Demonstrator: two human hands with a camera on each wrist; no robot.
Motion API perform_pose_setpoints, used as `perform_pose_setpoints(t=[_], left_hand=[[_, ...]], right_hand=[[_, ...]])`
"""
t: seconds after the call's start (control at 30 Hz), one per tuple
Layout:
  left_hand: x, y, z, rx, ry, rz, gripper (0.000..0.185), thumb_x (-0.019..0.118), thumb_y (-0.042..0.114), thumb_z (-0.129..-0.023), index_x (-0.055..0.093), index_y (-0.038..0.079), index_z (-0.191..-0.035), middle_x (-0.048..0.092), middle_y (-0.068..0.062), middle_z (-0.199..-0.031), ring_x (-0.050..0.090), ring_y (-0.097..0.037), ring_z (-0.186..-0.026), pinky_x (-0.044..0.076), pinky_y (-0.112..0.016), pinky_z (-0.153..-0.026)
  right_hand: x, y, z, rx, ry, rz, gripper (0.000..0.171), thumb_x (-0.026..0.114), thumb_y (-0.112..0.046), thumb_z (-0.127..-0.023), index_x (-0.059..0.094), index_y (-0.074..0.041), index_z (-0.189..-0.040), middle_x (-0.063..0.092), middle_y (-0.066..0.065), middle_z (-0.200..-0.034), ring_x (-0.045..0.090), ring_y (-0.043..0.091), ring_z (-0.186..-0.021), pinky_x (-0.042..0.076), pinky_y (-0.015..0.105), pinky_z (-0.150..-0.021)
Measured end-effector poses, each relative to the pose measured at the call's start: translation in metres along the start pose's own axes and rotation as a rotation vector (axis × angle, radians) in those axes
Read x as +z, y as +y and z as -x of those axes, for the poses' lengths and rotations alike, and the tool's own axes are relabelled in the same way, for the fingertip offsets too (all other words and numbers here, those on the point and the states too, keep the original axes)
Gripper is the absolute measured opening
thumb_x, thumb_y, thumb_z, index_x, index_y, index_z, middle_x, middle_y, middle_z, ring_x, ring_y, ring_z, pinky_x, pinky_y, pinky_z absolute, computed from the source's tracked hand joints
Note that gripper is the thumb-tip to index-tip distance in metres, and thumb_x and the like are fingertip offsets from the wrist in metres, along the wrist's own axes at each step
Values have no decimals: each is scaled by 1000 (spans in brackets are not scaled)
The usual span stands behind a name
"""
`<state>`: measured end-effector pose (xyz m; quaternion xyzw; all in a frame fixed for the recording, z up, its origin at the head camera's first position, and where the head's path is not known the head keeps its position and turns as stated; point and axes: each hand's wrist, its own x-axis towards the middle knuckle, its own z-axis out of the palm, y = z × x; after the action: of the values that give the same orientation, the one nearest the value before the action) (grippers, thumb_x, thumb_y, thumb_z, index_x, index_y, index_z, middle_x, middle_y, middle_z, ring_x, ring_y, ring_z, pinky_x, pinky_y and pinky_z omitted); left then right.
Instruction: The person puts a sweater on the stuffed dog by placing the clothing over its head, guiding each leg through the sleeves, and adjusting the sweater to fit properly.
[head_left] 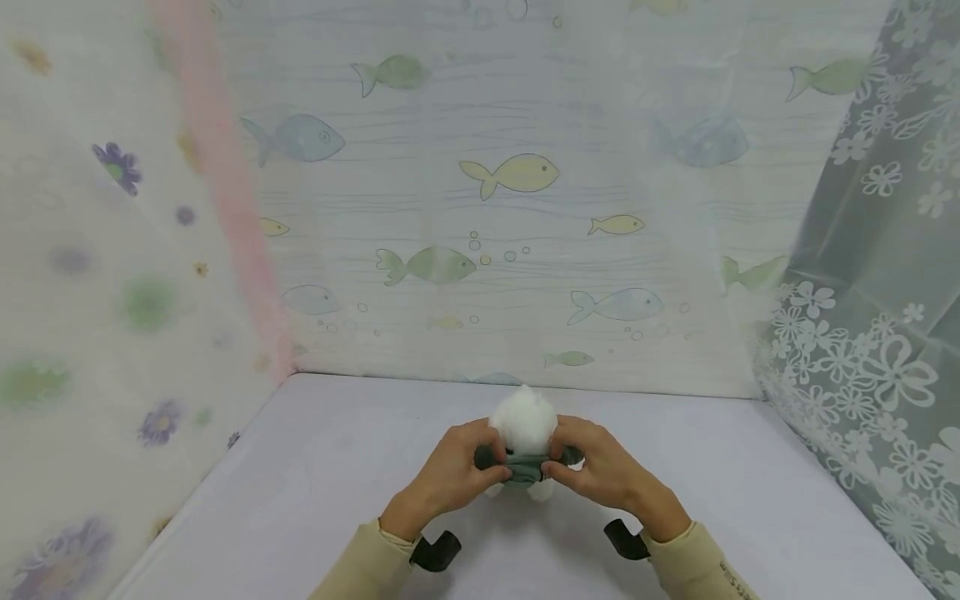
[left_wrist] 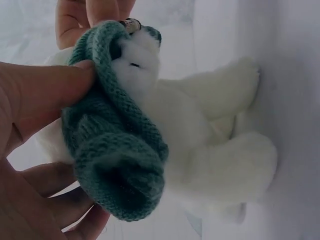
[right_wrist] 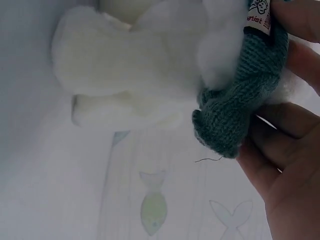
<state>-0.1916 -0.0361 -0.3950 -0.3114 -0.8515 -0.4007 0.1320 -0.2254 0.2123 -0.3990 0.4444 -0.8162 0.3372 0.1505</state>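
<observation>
A white plush toy (head_left: 523, 423) stands near the middle of the table, with a green knitted scarf (head_left: 525, 467) around it. My left hand (head_left: 456, 472) pinches the scarf's left end and my right hand (head_left: 592, 468) pinches its right end. In the left wrist view the thumb (left_wrist: 47, 92) presses on the rolled green scarf (left_wrist: 117, 150) against the white plush toy (left_wrist: 210, 145). Over on the right wrist view, fingers (right_wrist: 285, 130) curl around the knitted scarf (right_wrist: 240, 95), beside the plush toy (right_wrist: 125, 65); a small label (right_wrist: 258, 15) sits on the scarf.
The pale table (head_left: 315, 467) is bounded by curtains: a fish-print one (head_left: 510, 208) behind, a flower-print one (head_left: 90, 292) at left, and a grey floral lace one (head_left: 877, 333) at right. Black wrist mounts (head_left: 435, 552) show at both cuffs.
</observation>
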Motion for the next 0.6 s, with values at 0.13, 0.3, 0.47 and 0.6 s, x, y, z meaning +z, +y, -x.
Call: perform_pose_setpoints(t=[0.13, 0.3, 0.47, 0.6], left_hand=[[2, 0, -1, 30, 69, -69, 32, 81, 14, -77, 53, 13, -93, 54, -8, -127, 49, -24, -122, 46, -42, -94], [3, 2, -1, 30, 99, -70, 56, 81, 13, -77, 46, 11, -121, 40, -11, -140, 43, -24, -127, 46, -41, -95], [3, 1, -1, 5, 57, -73, 75, 82, 19, -77, 38, 11, -136, 41, -9, -138, 45, -20, -123, 45, -39, -95], [4, -1, 1, -9, 23, -94, 78, 80, 24, -78, 34, 12, -140, 41, -9, -138, 47, -20, -122, 46, -39, -94]], right_hand=[[0, -4, -2, 44, 58, 76, 28, 77, -23, -82, 54, -20, -97, 57, -9, -110, 54, 12, -98, 49, 37, -80], [1, -7, -2, 133, 79, 87, 62, 77, -33, -81, 44, -18, -132, 57, 2, -123, 56, 22, -112, 49, 46, -88], [3, -6, -1, 169, 43, 79, 77, 76, -41, -81, 33, -28, -144, 61, 8, -122, 59, 21, -107, 49, 45, -84], [4, -5, 0, 192, 24, 121, 82, 73, -45, -81, 28, -30, -148, 65, 5, -113, 62, 17, -97, 51, 42, -77]])
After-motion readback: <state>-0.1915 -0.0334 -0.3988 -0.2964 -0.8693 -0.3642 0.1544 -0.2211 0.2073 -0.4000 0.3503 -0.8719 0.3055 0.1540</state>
